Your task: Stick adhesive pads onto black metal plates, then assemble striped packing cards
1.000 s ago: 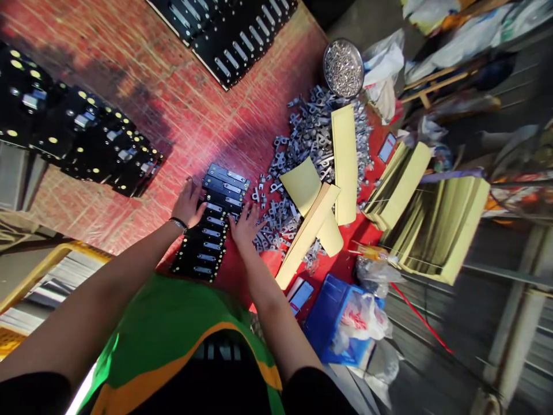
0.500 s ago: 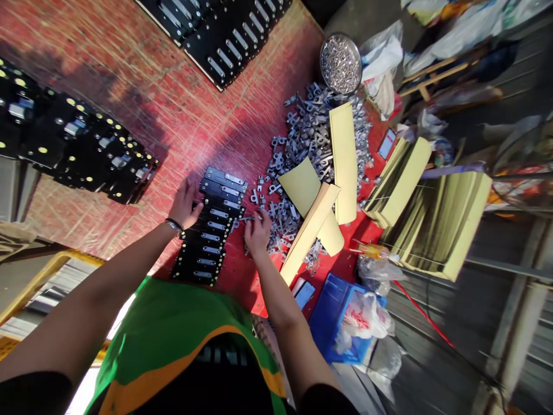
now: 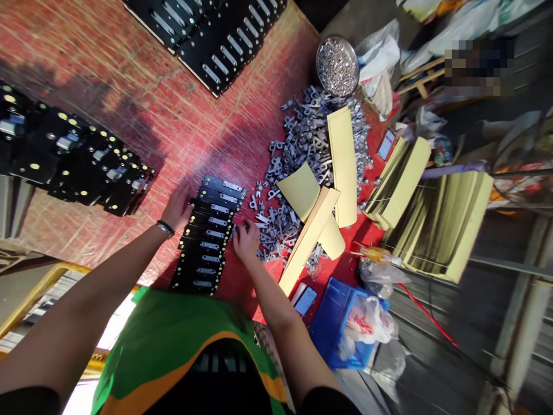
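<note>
A row of overlapping black metal plates [image 3: 196,248] lies in front of me, each with a silver strip and yellowish dots. My left hand [image 3: 177,208] rests against the upper left edge of the row, fingers stretched out and holding nothing. At the row's right edge is my right hand [image 3: 247,239], its fingers curled around what looks like a small grey metal bracket, mostly covered by the fingertips. Just beyond that hand spreads a heap of loose metal brackets [image 3: 276,167].
More black plates lie at the left [image 3: 78,155] and top [image 3: 228,46]. A round bowl of small metal parts [image 3: 337,66] stands behind the heap. Yellow card strips [image 3: 343,167] lie on the brackets. A phone [image 3: 306,300] and a blue bin [image 3: 330,323] are at lower right.
My right hand has moved left from the edge of the bracket heap to the plates' right edge. My left hand has shifted slightly left, off the top of the plates to their edge.
</note>
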The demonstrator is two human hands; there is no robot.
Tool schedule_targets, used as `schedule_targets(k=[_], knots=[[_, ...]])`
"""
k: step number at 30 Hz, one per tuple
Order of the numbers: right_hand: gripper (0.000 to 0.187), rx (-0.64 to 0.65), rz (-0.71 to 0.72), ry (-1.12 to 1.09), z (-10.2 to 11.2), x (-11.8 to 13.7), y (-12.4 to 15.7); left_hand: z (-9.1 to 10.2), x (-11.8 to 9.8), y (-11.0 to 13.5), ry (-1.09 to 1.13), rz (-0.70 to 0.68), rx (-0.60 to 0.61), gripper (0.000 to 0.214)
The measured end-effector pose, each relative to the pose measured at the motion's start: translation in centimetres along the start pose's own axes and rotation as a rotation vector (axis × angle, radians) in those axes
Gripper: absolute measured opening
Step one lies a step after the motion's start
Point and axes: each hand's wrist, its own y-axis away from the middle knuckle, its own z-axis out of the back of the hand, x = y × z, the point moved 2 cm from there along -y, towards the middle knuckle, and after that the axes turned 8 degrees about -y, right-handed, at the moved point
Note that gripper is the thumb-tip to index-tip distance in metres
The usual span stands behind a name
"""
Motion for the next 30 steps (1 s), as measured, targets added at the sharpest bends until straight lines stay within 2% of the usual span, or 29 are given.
schedule_targets(k=[3,6,8,10,12,14,17,19,21,23,25,26,28,30], knots=[[0.025,0.065,0.07,0.043,0.4,-1.8,1.1,0.4,0.6,-0.3,-0.033,-0.007,-0.039,0.065],[0.018,0.124,0.054,0.088,2.1,-3.9,2.1,0.7,0.9,-0.7,-0.046,-0.046,-0.016,0.062],[0.017,0.073,-0.019,0.108,3.8,-4.9,2.3,1.0,1.2,-0.9,-0.041,-0.084,0.008,0.064],[0.021,-0.051,-0.095,0.097,5.1,-5.0,1.7,1.3,1.6,-1.2,-0.033,-0.136,0.021,0.067],[0.03,-0.124,-0.06,0.036,5.6,-4.1,-0.3,1.5,1.8,-1.9,-0.03,-0.188,0.044,0.069],[0.039,-0.098,0.083,-0.046,5.0,-2.6,-3.7,1.5,1.8,-2.8,-0.037,-0.237,0.105,0.073],[0.05,0.033,0.266,-0.125,3.5,-1.6,-9.9,1.8,1.7,-4.4,-0.072,-0.31,0.245,0.081],[0.048,0.173,0.356,-0.167,2.9,-1.9,-13.2,2.3,1.8,-5.2,-0.107,-0.35,0.323,0.086],[0.043,0.32,0.431,-0.224,3.0,-2.6,-15.3,2.9,2.1,-5.7,-0.14,-0.378,0.363,0.086],[0.039,0.398,0.451,-0.312,3.4,-3.1,-16.4,3.3,2.5,-5.9,-0.163,-0.388,0.374,0.081],[0.033,0.4,0.398,-0.455,3.8,-3.1,-17.2,3.4,2.6,-5.9,-0.169,-0.386,0.381,0.076],[0.03,0.389,0.328,-0.555,3.9,-3.0,-17.8,3.3,2.5,-5.9,-0.169,-0.378,0.382,0.073],[0.026,0.395,0.083,-0.807,3.6,-2.5,-19.0,3.1,2.1,-6.1,-0.174,-0.355,0.376,0.065],[0.031,0.44,-0.221,-1.075,3.3,-1.9,-20.2,2.8,1.6,-6.5,-0.184,-0.322,0.359,0.054]])
